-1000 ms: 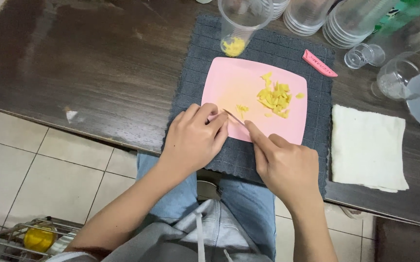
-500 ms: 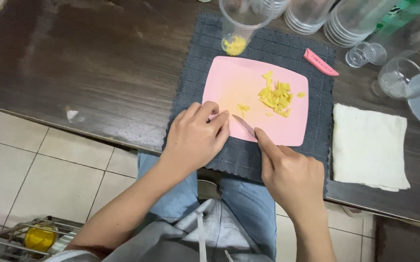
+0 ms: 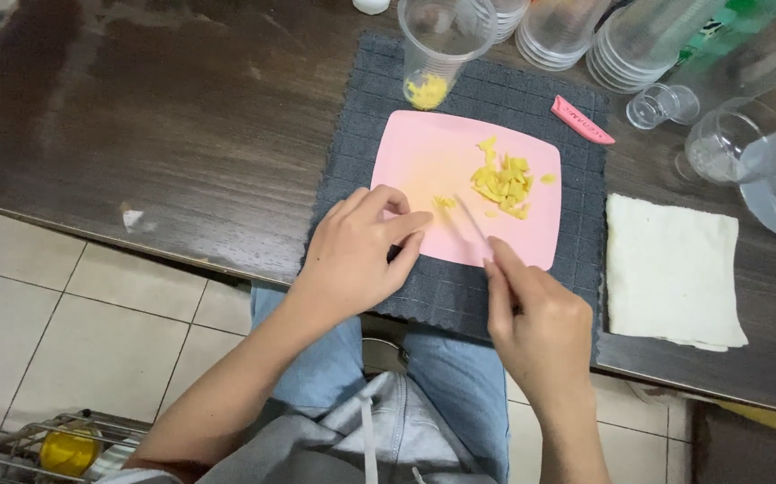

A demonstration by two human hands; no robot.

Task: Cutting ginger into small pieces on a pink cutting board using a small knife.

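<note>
Although most of the yellow flesh already lies cut, the work on the flat pink plastic cutting board (image 3: 424, 161) looks well advanced rather than finished: a loose heap of small yellow chopped pieces (image 3: 502, 182) sits on the board's far right part, and only a small yellow scrap (image 3: 444, 203) remains near the board's middle. A further portion of yellow bits rests in the bottom of a clear plastic cup (image 3: 433, 45) standing at the far edge of the mat. By my judgement, what is left is the last scrap and moving the heap off the board.

The left hand (image 3: 357, 255) lies curled on the board's near left corner, fingertips close together beside the scrap; whether they pinch anything cannot be told. The right hand (image 3: 536, 323) is closed round the handle of a thin pale-bladed knife (image 3: 470, 221), forefinger along its back, the blade tip reaching towards the scrap.

The board is smooth, matt, with rounded corners, and rests on a dark grey waffle-textured cloth mat (image 3: 357, 108) on a worn dark wooden table (image 3: 155, 116). A pink blade sheath (image 3: 582, 120) lies on the mat's far right. A folded white cloth (image 3: 670, 269), soft and creased, lies to the right; stacked clear cups (image 3: 639, 45) stand beyond
</note>
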